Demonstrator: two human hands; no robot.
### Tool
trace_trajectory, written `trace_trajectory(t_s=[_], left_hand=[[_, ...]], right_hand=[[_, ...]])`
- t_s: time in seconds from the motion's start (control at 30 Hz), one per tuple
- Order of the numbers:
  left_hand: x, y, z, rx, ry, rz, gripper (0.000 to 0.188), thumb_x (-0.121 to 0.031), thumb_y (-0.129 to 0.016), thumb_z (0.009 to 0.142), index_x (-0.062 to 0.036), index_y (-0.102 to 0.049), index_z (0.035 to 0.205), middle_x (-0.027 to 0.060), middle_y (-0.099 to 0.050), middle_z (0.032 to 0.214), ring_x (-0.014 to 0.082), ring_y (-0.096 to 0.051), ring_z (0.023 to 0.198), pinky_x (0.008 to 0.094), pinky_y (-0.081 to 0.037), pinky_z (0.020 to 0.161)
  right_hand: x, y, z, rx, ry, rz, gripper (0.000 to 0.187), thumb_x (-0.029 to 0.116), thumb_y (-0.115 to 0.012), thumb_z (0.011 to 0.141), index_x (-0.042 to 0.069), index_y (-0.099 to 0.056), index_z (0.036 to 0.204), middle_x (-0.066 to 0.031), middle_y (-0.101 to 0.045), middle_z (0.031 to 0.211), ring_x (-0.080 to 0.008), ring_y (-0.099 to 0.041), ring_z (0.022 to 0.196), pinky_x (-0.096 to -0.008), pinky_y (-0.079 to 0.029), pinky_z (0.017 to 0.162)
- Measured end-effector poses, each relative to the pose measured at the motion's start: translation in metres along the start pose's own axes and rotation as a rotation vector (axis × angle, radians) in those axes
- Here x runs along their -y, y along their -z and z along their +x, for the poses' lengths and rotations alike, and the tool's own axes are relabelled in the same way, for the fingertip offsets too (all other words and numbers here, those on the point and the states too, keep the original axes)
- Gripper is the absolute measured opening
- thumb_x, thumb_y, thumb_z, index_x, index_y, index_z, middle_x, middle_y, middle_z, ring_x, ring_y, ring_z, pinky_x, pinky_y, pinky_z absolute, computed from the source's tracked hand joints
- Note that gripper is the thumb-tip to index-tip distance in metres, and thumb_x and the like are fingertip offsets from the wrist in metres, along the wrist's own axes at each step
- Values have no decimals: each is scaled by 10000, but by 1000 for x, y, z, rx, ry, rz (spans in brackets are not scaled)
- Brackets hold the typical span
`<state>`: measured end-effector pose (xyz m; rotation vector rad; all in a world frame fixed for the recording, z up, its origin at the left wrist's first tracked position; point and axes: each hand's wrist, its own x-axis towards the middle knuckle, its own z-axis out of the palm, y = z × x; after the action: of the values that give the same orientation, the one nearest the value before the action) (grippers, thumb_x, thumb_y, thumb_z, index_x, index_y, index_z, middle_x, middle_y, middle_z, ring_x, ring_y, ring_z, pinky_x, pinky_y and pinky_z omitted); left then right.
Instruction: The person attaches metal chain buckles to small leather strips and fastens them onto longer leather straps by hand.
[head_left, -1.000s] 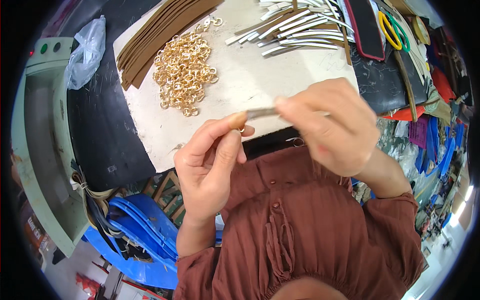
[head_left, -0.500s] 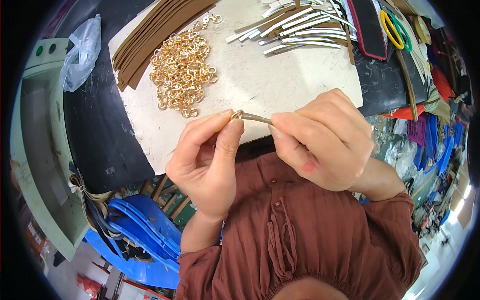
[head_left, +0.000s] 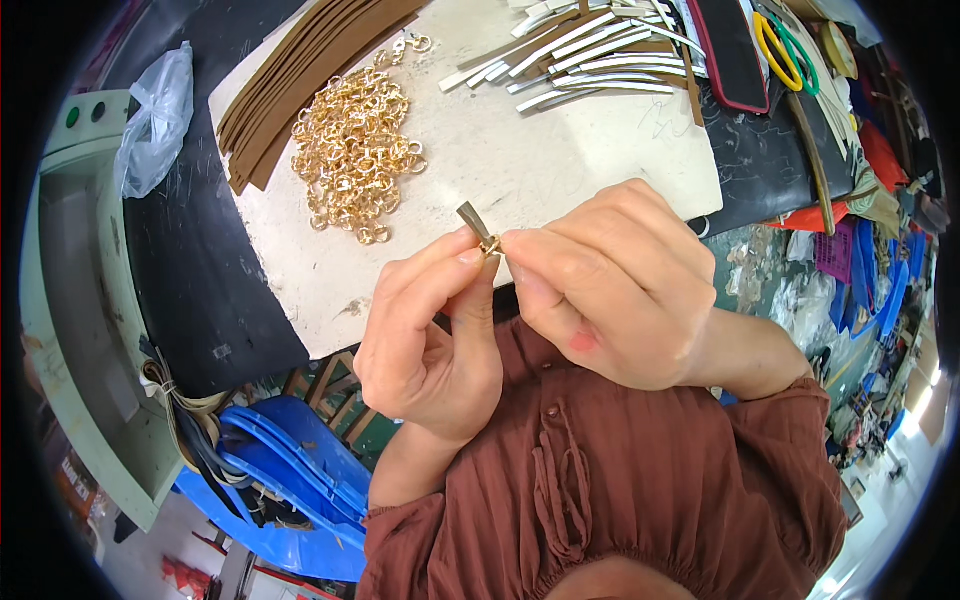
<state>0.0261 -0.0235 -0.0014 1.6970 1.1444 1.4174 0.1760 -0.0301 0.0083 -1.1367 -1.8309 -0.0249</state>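
Observation:
Between my hands is a small gold metal clasp (head_left: 491,246), with a short brown strap end (head_left: 473,220) standing up from it toward the far side. My left hand (head_left: 432,335) is closed in a pinch on the clasp between thumb and forefinger. From the other side, the thumb and forefinger of my right hand (head_left: 622,285) close together right at the clasp, on the strip; the rest of the strip is hidden by the fingers. Beyond my left hand lies a heap of gold clasps (head_left: 355,150) with rings.
A pale board (head_left: 500,150) covers the black table (head_left: 180,290). Long brown strips (head_left: 300,80) lie at the far left, short brown and white strips (head_left: 590,60) at the far right. Scissors (head_left: 780,55) rest beyond. A plastic bag (head_left: 160,115) and blue chair (head_left: 290,450) are leftward.
My right hand has moved left, up against the clasp. The strip, earlier stretched between the hands, now has an end poking out on the clasp's far side.

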Motion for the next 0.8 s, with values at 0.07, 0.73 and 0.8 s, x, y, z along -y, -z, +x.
trace_trajectory(t_s=[0.07,0.73,0.8], left_hand=[[0,-1,0,-9,2,20,230,133,-734,754,40,-666,954,162,-700,886,168,-632,731,246,-504,622],[-11,16,3,242,308,64,324,20,-759,765,-15,-688,1079,60,-698,829,76,-534,611,192,-408,545],[-11,17,4,255,319,80,324,20,-757,768,-15,-688,1083,59,-698,828,66,-530,606,188,-404,541]], right_hand=[[5,6,3,104,-110,31,319,-66,-711,631,12,-675,938,-55,-639,776,-212,-569,591,-291,-446,542],[-12,37,33,627,-714,469,221,-42,-670,815,9,-564,1002,-59,-673,847,-142,-712,850,-249,-545,777],[-12,36,31,594,-721,500,215,-45,-663,817,6,-563,1000,-55,-667,857,-142,-712,865,-249,-544,778]])
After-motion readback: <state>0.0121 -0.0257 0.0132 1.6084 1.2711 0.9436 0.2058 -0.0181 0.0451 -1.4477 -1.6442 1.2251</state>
